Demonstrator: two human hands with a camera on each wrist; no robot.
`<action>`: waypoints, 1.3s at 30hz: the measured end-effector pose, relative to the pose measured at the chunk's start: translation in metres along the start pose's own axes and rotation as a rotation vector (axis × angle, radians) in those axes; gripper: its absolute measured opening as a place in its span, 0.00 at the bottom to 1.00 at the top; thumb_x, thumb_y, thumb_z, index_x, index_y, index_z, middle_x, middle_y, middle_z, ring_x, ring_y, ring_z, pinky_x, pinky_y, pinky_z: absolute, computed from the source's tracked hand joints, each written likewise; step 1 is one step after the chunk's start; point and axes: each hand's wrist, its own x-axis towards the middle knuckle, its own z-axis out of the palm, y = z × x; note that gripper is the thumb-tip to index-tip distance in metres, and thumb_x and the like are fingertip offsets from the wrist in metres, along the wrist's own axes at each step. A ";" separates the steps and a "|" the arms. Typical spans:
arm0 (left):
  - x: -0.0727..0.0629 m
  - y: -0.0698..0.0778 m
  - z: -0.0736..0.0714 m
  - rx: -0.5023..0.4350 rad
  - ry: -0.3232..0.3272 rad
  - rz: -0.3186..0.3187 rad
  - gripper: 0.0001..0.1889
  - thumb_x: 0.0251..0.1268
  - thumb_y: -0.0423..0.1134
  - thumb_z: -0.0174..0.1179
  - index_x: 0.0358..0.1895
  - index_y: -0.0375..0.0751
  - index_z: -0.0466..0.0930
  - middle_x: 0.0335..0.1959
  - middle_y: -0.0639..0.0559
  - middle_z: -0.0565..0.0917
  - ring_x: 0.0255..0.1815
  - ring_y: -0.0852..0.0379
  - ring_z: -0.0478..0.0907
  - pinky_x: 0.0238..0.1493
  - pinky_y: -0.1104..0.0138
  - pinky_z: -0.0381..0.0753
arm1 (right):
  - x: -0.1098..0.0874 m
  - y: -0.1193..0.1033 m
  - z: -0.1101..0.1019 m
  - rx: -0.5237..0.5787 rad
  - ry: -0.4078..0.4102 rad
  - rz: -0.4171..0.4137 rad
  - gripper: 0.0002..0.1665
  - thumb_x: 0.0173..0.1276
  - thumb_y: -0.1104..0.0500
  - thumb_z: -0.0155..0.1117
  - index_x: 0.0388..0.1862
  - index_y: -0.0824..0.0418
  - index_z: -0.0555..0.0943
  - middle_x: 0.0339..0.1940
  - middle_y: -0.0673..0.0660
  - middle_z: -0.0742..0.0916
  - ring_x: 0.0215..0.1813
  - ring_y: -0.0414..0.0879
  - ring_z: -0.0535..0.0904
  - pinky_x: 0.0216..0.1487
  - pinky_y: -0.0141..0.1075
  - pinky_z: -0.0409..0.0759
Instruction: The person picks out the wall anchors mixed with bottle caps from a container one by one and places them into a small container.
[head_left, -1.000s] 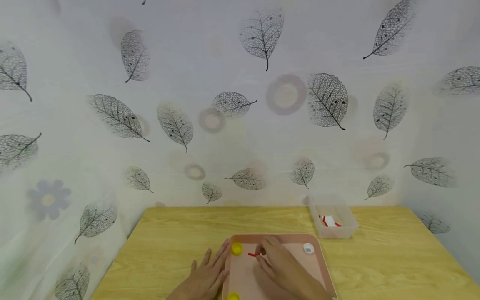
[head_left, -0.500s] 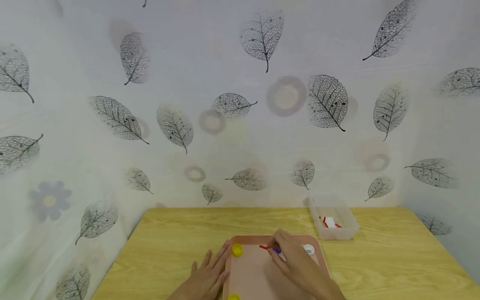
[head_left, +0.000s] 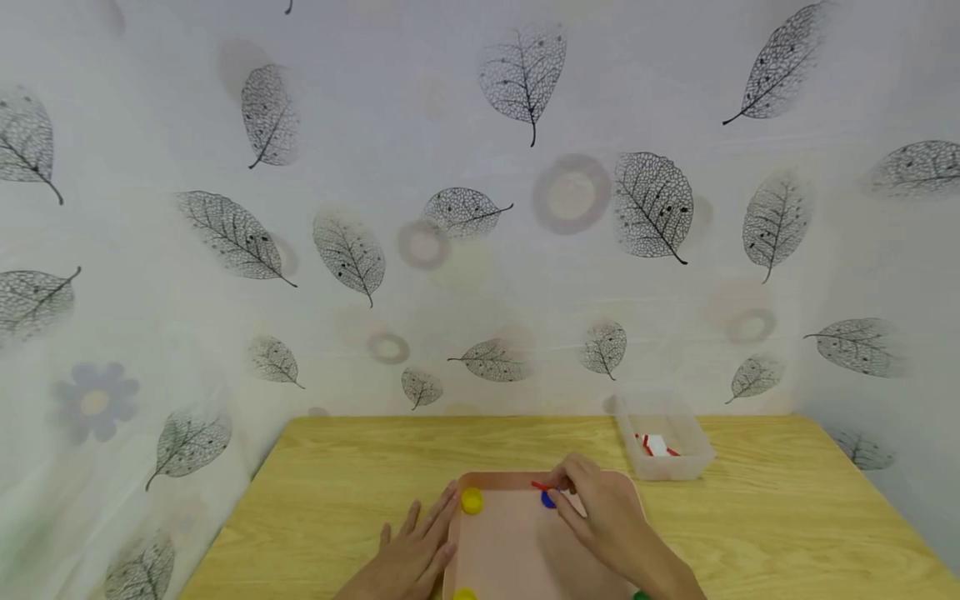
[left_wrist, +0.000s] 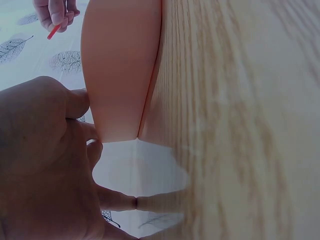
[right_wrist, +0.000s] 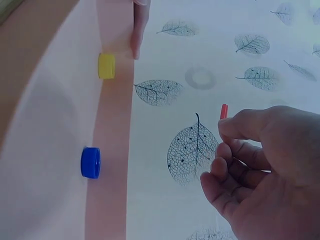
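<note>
My right hand pinches a short, thin red stick between thumb and fingertips, raised over the far side of a pink tray. In the right wrist view the red stick pokes out past the thumb. Just below it in the head view, a blue bottle cap lies by the tray's far wall, partly covered by my fingers. A yellow cap sits in the far left corner. My left hand rests with fingers spread on the table, touching the tray's left wall.
A clear plastic box with several red sticks and a white piece stands behind the tray on the right. Another yellow cap and a green cap show at the bottom edge. The wooden table meets a leaf-patterned backdrop.
My right hand has moved right and toward the tray's far wall, carrying the red stick. The blue cap came into sight below it; the white cap is now hidden. My left hand stayed put.
</note>
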 end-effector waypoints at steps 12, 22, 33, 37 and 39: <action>0.001 -0.002 0.001 -0.016 -0.004 -0.002 0.32 0.86 0.54 0.33 0.85 0.52 0.40 0.86 0.49 0.42 0.74 0.15 0.49 0.48 0.12 0.46 | 0.003 0.014 -0.025 0.005 0.039 0.070 0.18 0.63 0.76 0.70 0.40 0.56 0.79 0.38 0.45 0.80 0.40 0.35 0.75 0.38 0.34 0.81; 0.002 -0.003 0.001 -0.043 -0.018 -0.006 0.32 0.86 0.54 0.34 0.85 0.51 0.40 0.85 0.47 0.42 0.73 0.13 0.48 0.48 0.12 0.44 | 0.002 0.027 -0.047 -0.054 0.050 0.222 0.14 0.66 0.73 0.70 0.41 0.56 0.80 0.39 0.42 0.80 0.41 0.35 0.76 0.43 0.35 0.81; 0.003 -0.004 0.004 -0.050 -0.013 -0.008 0.32 0.86 0.54 0.34 0.85 0.52 0.40 0.85 0.47 0.42 0.73 0.13 0.48 0.48 0.11 0.43 | -0.001 0.053 -0.067 -0.134 0.176 0.125 0.15 0.60 0.77 0.72 0.38 0.61 0.81 0.34 0.45 0.81 0.36 0.36 0.74 0.36 0.26 0.74; 0.003 -0.003 0.003 -0.055 -0.019 -0.012 0.32 0.86 0.54 0.34 0.85 0.52 0.40 0.85 0.47 0.42 0.74 0.13 0.47 0.48 0.11 0.43 | -0.003 0.063 -0.072 -0.177 0.188 0.136 0.15 0.58 0.77 0.73 0.37 0.62 0.81 0.34 0.47 0.81 0.34 0.38 0.73 0.35 0.27 0.74; 0.002 -0.003 0.003 -0.047 -0.021 -0.019 0.32 0.86 0.55 0.34 0.85 0.53 0.41 0.85 0.48 0.42 0.74 0.14 0.48 0.49 0.12 0.43 | -0.005 0.068 -0.074 -0.192 0.193 0.151 0.14 0.59 0.77 0.73 0.37 0.62 0.81 0.34 0.48 0.81 0.34 0.39 0.73 0.34 0.29 0.74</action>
